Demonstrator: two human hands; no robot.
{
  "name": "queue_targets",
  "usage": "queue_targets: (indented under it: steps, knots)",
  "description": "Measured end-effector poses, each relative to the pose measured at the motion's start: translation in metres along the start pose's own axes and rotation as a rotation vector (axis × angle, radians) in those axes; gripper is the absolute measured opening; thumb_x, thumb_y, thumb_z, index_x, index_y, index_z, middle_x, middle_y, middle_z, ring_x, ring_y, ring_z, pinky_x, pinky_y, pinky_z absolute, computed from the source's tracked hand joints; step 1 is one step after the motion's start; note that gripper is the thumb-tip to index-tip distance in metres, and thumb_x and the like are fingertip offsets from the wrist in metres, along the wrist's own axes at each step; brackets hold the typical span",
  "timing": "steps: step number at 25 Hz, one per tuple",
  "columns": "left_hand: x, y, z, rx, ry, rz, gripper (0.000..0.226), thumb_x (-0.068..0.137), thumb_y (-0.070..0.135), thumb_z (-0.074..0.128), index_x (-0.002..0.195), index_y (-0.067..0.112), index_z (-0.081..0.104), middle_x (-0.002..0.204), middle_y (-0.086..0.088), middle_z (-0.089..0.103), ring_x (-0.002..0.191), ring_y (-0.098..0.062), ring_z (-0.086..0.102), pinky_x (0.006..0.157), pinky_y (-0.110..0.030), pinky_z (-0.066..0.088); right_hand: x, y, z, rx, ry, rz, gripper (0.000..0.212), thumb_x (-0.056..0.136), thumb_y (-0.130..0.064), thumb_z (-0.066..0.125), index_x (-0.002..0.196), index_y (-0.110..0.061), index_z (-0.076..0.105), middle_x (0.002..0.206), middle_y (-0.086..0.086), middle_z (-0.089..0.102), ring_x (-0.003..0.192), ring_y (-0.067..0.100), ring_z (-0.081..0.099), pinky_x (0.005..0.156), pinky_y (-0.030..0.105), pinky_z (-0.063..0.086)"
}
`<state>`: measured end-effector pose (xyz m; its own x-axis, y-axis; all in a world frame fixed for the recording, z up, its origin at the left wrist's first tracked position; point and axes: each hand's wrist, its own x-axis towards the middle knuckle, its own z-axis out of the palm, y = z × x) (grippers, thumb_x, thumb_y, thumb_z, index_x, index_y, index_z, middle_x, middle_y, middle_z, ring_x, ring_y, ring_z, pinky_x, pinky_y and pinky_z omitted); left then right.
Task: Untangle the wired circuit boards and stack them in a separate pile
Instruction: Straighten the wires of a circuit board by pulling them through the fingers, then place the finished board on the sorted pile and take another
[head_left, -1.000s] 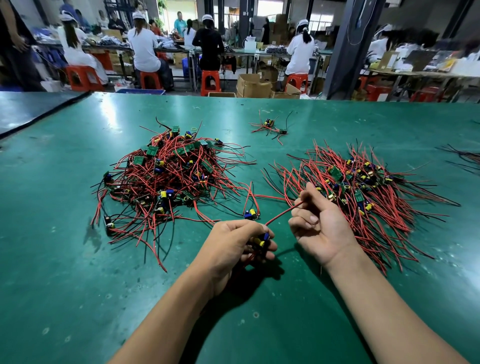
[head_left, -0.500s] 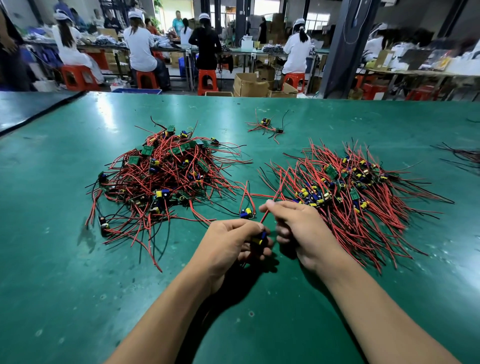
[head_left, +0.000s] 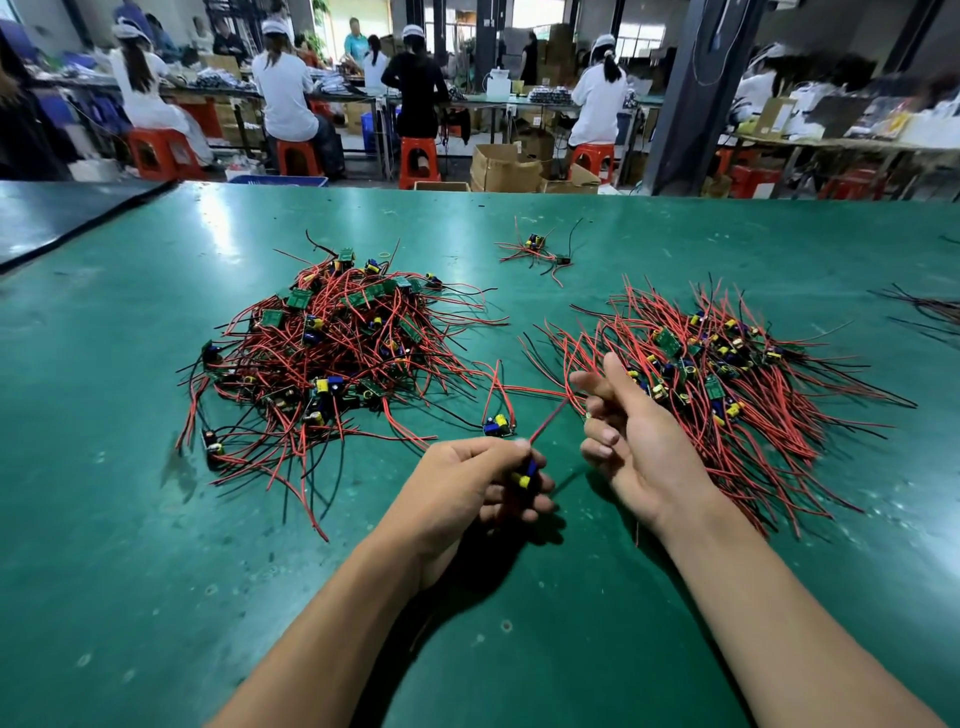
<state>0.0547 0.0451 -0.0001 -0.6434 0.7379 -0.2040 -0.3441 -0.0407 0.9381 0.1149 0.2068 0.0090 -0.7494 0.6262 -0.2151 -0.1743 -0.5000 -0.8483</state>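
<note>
Green bench mid: my left hand grips a circuit board, right hand open w/ red wire—I'd pull slow.

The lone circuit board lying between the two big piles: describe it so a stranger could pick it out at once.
On the green table, find the tangled pile on the left and the combed-out pile on the right. In the gap between them, just beyond the left hand, lies a single board. Unlike its neighbours it sits alone, blue and yellow parts up, with red wires looping away.
</note>
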Motion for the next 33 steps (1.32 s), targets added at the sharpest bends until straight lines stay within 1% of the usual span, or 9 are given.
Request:
queue_targets:
  steps: [4, 8, 12, 15, 18, 22, 26, 29, 33]
  knots:
    - [0.006, 0.005, -0.001, -0.219, 0.023, -0.083, 0.058, 0.097, 0.054, 0.038, 0.106, 0.001, 0.062, 0.093, -0.018, 0.073, 0.074, -0.029, 0.072, 0.069, -0.036, 0.060, -0.004, 0.007, 0.003, -0.219, -0.010, -0.081, 0.062, 0.075, -0.060, 0.069, 0.108, -0.008, 0.070, 0.077, -0.002, 0.048, 0.045, 0.006, 0.037, 0.041, 0.020, 0.032]
    - [0.008, 0.005, -0.005, -0.266, -0.004, -0.106, 0.073, 0.094, 0.065, 0.029, 0.120, 0.003, 0.059, 0.113, -0.017, 0.070, 0.088, -0.032, 0.071, 0.078, -0.042, 0.058, -0.014, 0.013, 0.008, -0.406, -0.099, -0.185, 0.043, 0.071, -0.058, 0.072, 0.091, -0.020, 0.075, 0.073, -0.007, 0.055, 0.048, 0.006, 0.043, 0.044, 0.018, 0.035]
    - [0.011, 0.002, -0.007, -0.272, -0.063, -0.071, 0.065, 0.093, 0.067, 0.028, 0.128, 0.021, 0.058, 0.122, -0.007, 0.069, 0.101, -0.030, 0.065, 0.097, -0.051, 0.048, -0.022, 0.020, 0.011, -0.932, -0.192, -0.418, 0.037, 0.079, -0.030, 0.083, 0.114, -0.028, 0.070, 0.088, -0.003, 0.059, 0.062, 0.008, 0.053, 0.061, 0.018, 0.046]
    - [0.012, 0.000, -0.004, -0.248, -0.016, -0.021, 0.052, 0.097, 0.057, 0.033, 0.119, 0.021, 0.064, 0.116, -0.007, 0.071, 0.094, -0.026, 0.069, 0.091, -0.048, 0.053, -0.020, 0.024, 0.012, -1.092, -0.116, -0.612, 0.035, 0.083, -0.011, 0.076, 0.116, -0.021, 0.071, 0.090, -0.005, 0.062, 0.070, 0.009, 0.058, 0.070, 0.007, 0.043]
    - [0.011, -0.005, -0.002, 0.031, 0.176, 0.170, 0.030, 0.100, 0.036, 0.049, 0.104, 0.015, 0.070, 0.099, -0.006, 0.073, 0.079, -0.023, 0.069, 0.077, -0.043, 0.057, -0.011, 0.017, 0.003, -1.098, 0.081, -0.642, 0.021, 0.085, -0.006, 0.070, 0.101, -0.017, 0.077, 0.094, -0.002, 0.068, 0.077, 0.006, 0.061, 0.073, 0.002, 0.038]
    - [0.017, -0.011, -0.013, 0.726, 0.384, 0.521, 0.020, 0.091, 0.009, 0.062, 0.108, 0.014, 0.071, 0.109, 0.004, 0.063, 0.094, -0.014, 0.061, 0.091, -0.032, 0.050, -0.006, 0.008, -0.008, -1.190, 0.260, -0.649, 0.012, 0.088, -0.011, 0.068, 0.094, -0.018, 0.076, 0.095, 0.001, 0.065, 0.082, 0.013, 0.062, 0.078, 0.016, 0.042]
    - [0.022, -0.009, -0.017, 1.027, 0.364, 0.527, 0.038, 0.087, 0.009, 0.061, 0.125, 0.012, 0.062, 0.127, -0.004, 0.061, 0.119, -0.019, 0.055, 0.102, -0.022, 0.036, -0.013, 0.019, 0.005, -1.190, -0.028, -0.743, 0.013, 0.083, -0.014, 0.076, 0.096, -0.016, 0.078, 0.091, -0.004, 0.070, 0.080, 0.005, 0.062, 0.079, 0.002, 0.040]
    - [0.022, -0.009, -0.018, 1.155, 0.349, 0.482, 0.037, 0.091, 0.023, 0.058, 0.128, 0.021, 0.058, 0.124, -0.001, 0.064, 0.116, -0.022, 0.057, 0.094, -0.031, 0.043, -0.015, 0.030, 0.008, -1.325, -0.196, -0.667, 0.016, 0.086, -0.019, 0.073, 0.101, -0.017, 0.078, 0.098, -0.003, 0.073, 0.089, 0.008, 0.063, 0.086, 0.014, 0.045]
    - [0.016, -0.011, -0.017, 1.198, 0.372, 0.539, 0.025, 0.089, 0.029, 0.060, 0.114, 0.027, 0.064, 0.110, 0.005, 0.064, 0.104, -0.019, 0.058, 0.083, -0.033, 0.047, -0.010, 0.024, 0.001, -1.397, -0.112, -0.592, 0.031, 0.090, -0.019, 0.069, 0.121, -0.012, 0.071, 0.129, 0.007, 0.065, 0.119, 0.018, 0.058, 0.107, 0.028, 0.041]
